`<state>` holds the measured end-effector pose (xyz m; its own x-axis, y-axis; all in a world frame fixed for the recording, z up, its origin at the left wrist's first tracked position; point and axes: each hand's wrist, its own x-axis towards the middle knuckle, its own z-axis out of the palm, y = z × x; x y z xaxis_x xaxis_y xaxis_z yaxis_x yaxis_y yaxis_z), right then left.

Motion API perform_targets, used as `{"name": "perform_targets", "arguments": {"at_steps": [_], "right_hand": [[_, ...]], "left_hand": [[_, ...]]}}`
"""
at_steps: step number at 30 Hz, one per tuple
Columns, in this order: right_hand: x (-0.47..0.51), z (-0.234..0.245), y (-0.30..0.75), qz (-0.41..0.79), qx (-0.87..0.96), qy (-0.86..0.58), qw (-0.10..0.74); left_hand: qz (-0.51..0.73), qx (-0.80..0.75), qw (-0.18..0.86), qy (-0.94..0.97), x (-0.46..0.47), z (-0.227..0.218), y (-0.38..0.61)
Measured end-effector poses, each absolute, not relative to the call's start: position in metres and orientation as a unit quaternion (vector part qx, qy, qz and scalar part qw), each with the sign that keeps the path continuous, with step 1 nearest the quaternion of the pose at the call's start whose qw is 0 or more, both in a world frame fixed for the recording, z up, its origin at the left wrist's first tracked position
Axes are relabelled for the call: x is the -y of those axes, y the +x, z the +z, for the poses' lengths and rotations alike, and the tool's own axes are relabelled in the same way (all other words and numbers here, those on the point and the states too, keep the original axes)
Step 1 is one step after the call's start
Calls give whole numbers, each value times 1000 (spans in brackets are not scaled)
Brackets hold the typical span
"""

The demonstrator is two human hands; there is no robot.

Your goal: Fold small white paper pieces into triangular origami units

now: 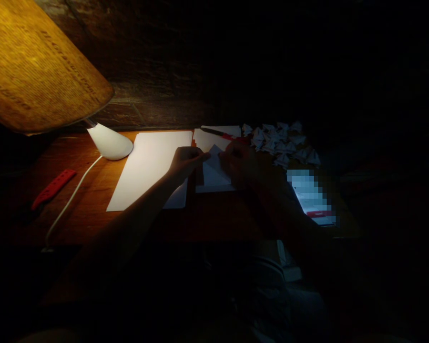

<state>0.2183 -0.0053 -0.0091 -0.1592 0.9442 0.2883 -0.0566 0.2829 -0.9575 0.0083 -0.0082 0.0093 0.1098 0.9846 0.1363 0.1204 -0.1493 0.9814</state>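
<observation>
In dim lamp light, both my hands meet over a small white sheet of paper (pixel 214 172) on a wooden table (pixel 93 190). My left hand (pixel 186 161) is closed, its fingers pinching the paper's upper left edge at a fold. In shadow at the sheet's right edge, my right hand (pixel 238 164) presses on it with its fingers curled. The sheet shows an angled crease near its top.
A large white sheet (pixel 146 169) lies to the left, more sheets (pixel 209 138) behind. Several small folded paper pieces (pixel 280 142) are heaped at the back right. A lit phone (pixel 312 197) sits right. A lamp base (pixel 109 142) and a red knife (pixel 53 188) stand left.
</observation>
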Motion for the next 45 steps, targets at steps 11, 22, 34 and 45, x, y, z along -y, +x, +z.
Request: {"name": "perform_targets", "arguments": {"at_steps": [11,22,34,45], "right_hand": [[2,-10,215,525,558,-366,528],[-1,-11,222,557,534,-382,509],[-3,-12,226,495,603,-369,505],[10,4,225,453,662,-384,458]], "left_hand": [[465,-421,447,638,5,11,7],[487,-432,460,604,5,14,4],[513,-424,454,593,2,8,2],[404,-424,485,649,9,9,4]]}}
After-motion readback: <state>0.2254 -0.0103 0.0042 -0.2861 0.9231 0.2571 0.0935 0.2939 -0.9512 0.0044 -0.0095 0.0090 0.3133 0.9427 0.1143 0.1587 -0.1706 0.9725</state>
